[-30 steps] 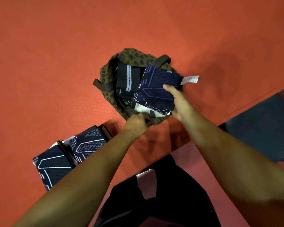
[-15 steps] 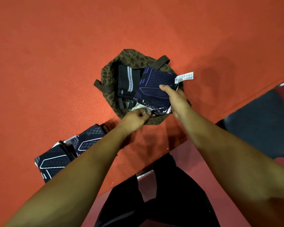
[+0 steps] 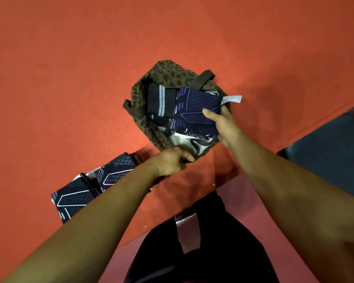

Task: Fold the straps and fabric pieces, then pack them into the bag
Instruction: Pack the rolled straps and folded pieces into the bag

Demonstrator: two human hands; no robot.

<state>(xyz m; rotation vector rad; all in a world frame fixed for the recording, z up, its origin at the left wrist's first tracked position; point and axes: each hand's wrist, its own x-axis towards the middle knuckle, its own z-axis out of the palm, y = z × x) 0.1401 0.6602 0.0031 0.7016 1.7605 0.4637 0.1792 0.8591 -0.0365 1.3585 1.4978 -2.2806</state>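
Note:
A brown leopard-print bag (image 3: 168, 73) stands open on the orange table. Inside it lies a black folded piece with grey stripes (image 3: 160, 101). My right hand (image 3: 223, 123) grips a folded navy piece with purple lines (image 3: 194, 111), thumb on top, holding it in the bag's mouth; a white label (image 3: 232, 99) sticks out past the rim. My left hand (image 3: 172, 162) pinches the bag's near rim and holds it open. Pale lining or fabric (image 3: 184, 139) shows under the navy piece. Two more folded navy pieces (image 3: 94, 184) lie at the lower left, partly hidden by my left forearm.
The orange table (image 3: 70, 78) spreads around the bag, its near edge running diagonally at the lower right. A dark chair seat (image 3: 331, 148) stands right of the edge. Black clothing (image 3: 202, 252) and pink floor show below.
My right hand has pushed the navy piece a little deeper into the bag. My left hand has shifted along the near rim, pulling it wider, so more pale fabric shows.

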